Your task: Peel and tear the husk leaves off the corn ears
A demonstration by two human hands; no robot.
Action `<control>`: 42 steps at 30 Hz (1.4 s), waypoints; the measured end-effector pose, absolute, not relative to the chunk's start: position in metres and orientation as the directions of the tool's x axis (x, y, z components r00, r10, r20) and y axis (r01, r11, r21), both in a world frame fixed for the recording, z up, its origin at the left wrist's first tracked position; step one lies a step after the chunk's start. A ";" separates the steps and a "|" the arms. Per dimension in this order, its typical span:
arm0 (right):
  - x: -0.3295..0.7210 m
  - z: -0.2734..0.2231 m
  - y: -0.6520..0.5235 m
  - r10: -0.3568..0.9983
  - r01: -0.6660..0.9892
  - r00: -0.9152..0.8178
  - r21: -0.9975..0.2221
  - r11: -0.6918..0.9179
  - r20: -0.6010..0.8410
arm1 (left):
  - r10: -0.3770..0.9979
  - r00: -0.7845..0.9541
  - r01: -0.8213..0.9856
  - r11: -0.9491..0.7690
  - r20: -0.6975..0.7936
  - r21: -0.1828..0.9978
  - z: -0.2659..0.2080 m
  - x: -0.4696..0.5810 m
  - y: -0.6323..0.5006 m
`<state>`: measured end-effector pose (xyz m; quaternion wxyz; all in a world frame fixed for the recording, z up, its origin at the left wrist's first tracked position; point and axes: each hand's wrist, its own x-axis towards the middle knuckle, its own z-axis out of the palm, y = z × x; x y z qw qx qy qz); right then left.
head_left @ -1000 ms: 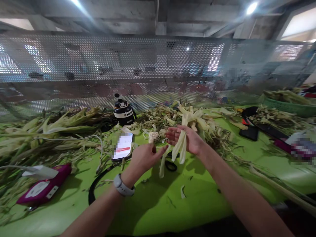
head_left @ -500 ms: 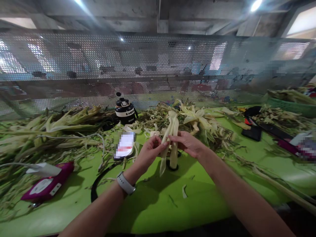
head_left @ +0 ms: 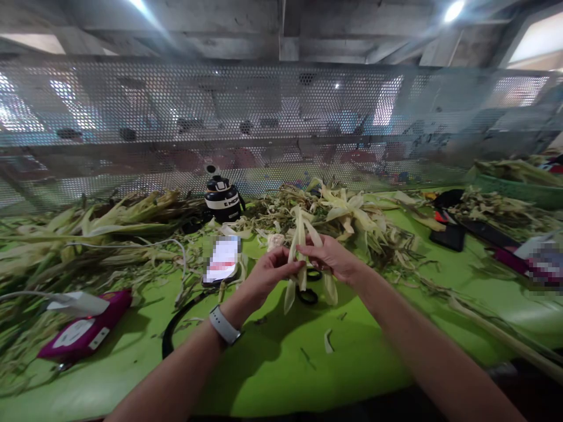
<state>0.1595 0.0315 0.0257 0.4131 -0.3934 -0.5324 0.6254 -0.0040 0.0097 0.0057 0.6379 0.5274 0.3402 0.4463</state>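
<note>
Pale corn husk strips (head_left: 299, 233) stand upright between my hands, their lower ends spread apart over the green table. My left hand (head_left: 273, 271) pinches the strips from the left; a light watch band is on that wrist. From the other side my right hand (head_left: 331, 258) grips them, with one strip splayed out to the right beneath its fingers. Behind the husks, black scissor handles (head_left: 307, 296) lie on the table, their blades hidden. A cream-coloured bundle (head_left: 275, 241) sits just beyond my left hand.
A heap of dried husks (head_left: 352, 211) lies behind my hands, another pile (head_left: 109, 220) at left. A phone (head_left: 222, 261), a black bottle (head_left: 223, 199), a magenta power bank (head_left: 85, 331) with cables, and a green basket (head_left: 519, 190) surround the work area. Perforated metal screen (head_left: 264, 117) stands behind.
The husk strips have spread: one has swung out to the right under my right hand, uncovering more of the scissor handles. Both hands stay in nearly the same place.
</note>
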 end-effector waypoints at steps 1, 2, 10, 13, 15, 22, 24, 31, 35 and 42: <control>0.160 0.026 0.032 0.944 -0.095 -0.325 -0.991 -0.094 -0.058 | 0.936 0.349 -0.226 0.034 0.048 0.973 0.005 -0.004 0.010; 0.160 0.026 0.033 0.952 -0.091 -0.300 -0.991 -0.095 -0.064 | 0.947 0.315 -0.251 0.022 0.061 0.968 0.004 -0.004 0.010; 0.167 0.025 0.046 0.988 -0.107 -0.081 -0.985 -0.137 -0.129 | 0.982 -0.144 -0.526 -0.179 0.120 0.831 0.012 -0.018 0.026; 0.171 0.024 0.050 0.986 -0.115 -0.059 -0.980 -0.161 -0.155 | 0.965 -0.258 -0.538 -0.184 0.046 0.823 0.010 -0.026 0.035; 0.172 0.023 0.050 0.984 -0.113 -0.092 -0.981 -0.160 -0.150 | 0.970 -0.242 -0.467 -0.125 0.010 0.876 0.007 -0.029 0.038; 0.169 0.027 0.039 0.946 -0.077 -0.310 -0.989 -0.128 -0.098 | 0.996 0.022 -0.299 0.094 -0.092 0.949 0.002 -0.026 0.035; 0.168 0.028 0.037 0.937 -0.076 -0.338 -0.990 -0.123 -0.090 | 0.994 0.057 -0.305 0.104 -0.091 0.947 0.002 -0.025 0.034; 0.169 0.031 0.034 0.909 -0.102 -0.395 -0.977 -0.187 -0.133 | 0.987 0.155 -0.448 0.112 -0.046 0.887 0.003 -0.024 0.033; 0.169 0.033 0.031 0.898 -0.158 -0.421 -0.965 -0.210 -0.126 | 0.955 0.297 -0.424 0.153 -0.023 0.892 0.004 -0.025 0.031; 0.172 0.030 0.038 0.912 -0.172 -0.388 -0.961 -0.217 -0.137 | 0.979 0.206 -0.528 0.116 -0.005 0.842 0.005 -0.022 0.031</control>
